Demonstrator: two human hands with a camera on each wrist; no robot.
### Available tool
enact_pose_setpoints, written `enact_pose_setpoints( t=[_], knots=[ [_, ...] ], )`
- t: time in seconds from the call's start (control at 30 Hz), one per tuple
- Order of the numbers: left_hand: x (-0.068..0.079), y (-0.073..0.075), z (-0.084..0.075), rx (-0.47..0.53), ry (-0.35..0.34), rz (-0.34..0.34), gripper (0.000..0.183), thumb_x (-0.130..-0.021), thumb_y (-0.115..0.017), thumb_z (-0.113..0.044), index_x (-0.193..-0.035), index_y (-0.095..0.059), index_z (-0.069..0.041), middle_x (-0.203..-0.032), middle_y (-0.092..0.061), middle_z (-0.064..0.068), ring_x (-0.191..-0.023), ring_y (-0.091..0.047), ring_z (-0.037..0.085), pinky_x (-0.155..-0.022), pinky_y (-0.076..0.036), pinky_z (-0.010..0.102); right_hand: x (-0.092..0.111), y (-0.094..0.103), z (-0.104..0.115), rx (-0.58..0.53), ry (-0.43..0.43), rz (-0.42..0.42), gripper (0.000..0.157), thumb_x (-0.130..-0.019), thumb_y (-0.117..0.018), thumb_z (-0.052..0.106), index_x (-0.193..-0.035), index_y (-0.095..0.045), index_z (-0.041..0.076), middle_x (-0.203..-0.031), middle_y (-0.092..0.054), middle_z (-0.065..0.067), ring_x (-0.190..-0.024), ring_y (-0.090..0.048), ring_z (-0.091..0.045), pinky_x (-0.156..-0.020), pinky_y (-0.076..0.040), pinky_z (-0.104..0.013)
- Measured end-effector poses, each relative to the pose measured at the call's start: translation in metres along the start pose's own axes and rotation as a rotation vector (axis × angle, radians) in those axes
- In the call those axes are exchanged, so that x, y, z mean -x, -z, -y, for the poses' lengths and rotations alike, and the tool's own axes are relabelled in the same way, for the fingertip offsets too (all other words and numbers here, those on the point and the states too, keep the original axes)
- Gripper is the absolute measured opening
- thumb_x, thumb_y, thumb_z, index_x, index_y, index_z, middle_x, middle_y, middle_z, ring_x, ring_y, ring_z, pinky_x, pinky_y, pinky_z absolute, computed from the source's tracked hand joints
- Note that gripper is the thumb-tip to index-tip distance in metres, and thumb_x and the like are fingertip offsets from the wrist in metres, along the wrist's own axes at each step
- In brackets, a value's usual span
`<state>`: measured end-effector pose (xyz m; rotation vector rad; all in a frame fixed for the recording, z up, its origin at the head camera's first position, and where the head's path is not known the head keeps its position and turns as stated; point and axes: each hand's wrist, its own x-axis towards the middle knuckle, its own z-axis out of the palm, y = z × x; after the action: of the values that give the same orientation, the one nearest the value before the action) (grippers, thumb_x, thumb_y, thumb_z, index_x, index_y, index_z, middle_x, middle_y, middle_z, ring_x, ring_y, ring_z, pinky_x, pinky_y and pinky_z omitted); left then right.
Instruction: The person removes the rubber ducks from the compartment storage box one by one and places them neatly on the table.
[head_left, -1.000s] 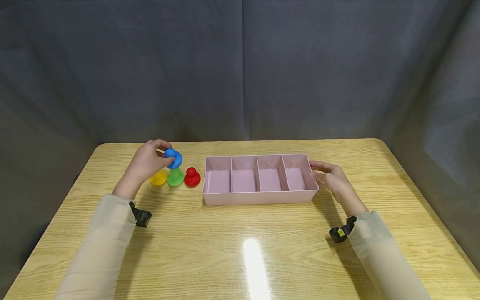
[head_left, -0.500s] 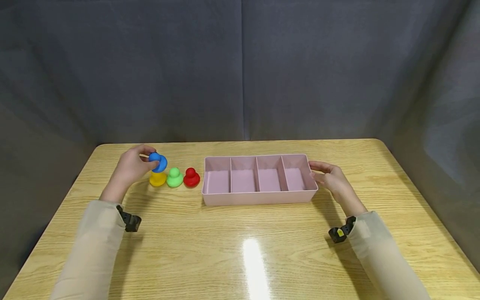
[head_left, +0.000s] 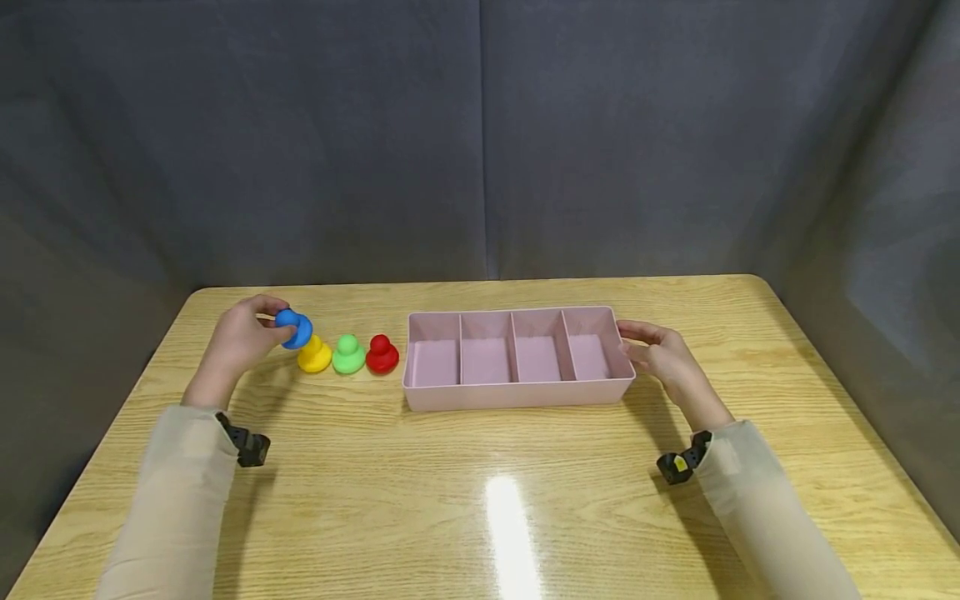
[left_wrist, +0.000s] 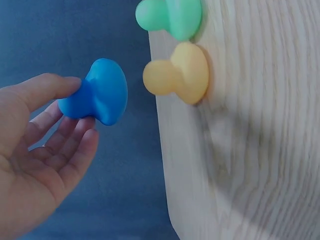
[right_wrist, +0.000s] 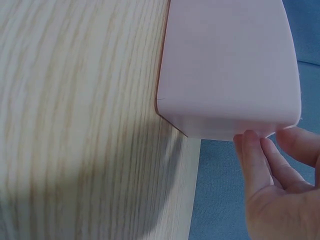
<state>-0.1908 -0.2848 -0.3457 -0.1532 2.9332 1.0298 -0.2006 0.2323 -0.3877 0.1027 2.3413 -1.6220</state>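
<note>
My left hand (head_left: 238, 337) pinches a blue knob-topped piece (head_left: 295, 329) by its round knob, held up off the table at the far left. In the left wrist view, the wide base of this blue piece (left_wrist: 107, 92) faces the table, with the thumb on one side and fingers on the other. To its right, a yellow piece (head_left: 314, 357), a green piece (head_left: 348, 356) and a red piece (head_left: 382, 357) of the same shape stand in a row. My right hand (head_left: 663, 357) touches the right end of the pink divided box (head_left: 517, 395) with its fingertips, fingers fairly straight.
The box has several compartments side by side and stands in the middle of the wooden table (head_left: 390, 492). Grey curtains (head_left: 337, 150) hang behind the table and at both sides. A bright reflection lies on the front part of the tabletop.
My left hand has carried the blue piece leftward, from above the green piece, past the yellow one, to the yellow one's left. My right hand and the box have stayed in place.
</note>
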Motion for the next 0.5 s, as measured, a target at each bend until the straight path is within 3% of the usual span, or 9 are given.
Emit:
enact_pose_setpoints(
  t=[0.3,0.5],
  knots=[
    [0.001,-0.002,0.015,0.007,0.017,-0.026,0.047,-0.092,-0.06,-0.016,-0.132,-0.047,0.005,-0.133,-0.047,0.029,-0.115,-0.049,0.043,-0.091,-0.048,0.054,0.001,0.0,0.0,0.027,0.002,-0.007,0.051,-0.099,-0.046,0.011,-0.147,-0.033,0.0,-0.15,-0.037,-0.022,-0.132,-0.044,-0.029,-0.104,-0.044,-0.029],
    [0.003,-0.002,0.022,0.014,0.03,-0.05,0.047,-0.093,-0.06,-0.015,-0.134,-0.047,0.005,-0.134,-0.046,0.029,-0.114,-0.047,0.043,-0.093,-0.047,0.054,0.0,0.0,0.0,-0.001,0.002,-0.005,0.051,-0.099,-0.046,0.01,-0.147,-0.032,-0.001,-0.15,-0.036,-0.023,-0.134,-0.041,-0.032,-0.113,-0.035,-0.044]
  ],
)
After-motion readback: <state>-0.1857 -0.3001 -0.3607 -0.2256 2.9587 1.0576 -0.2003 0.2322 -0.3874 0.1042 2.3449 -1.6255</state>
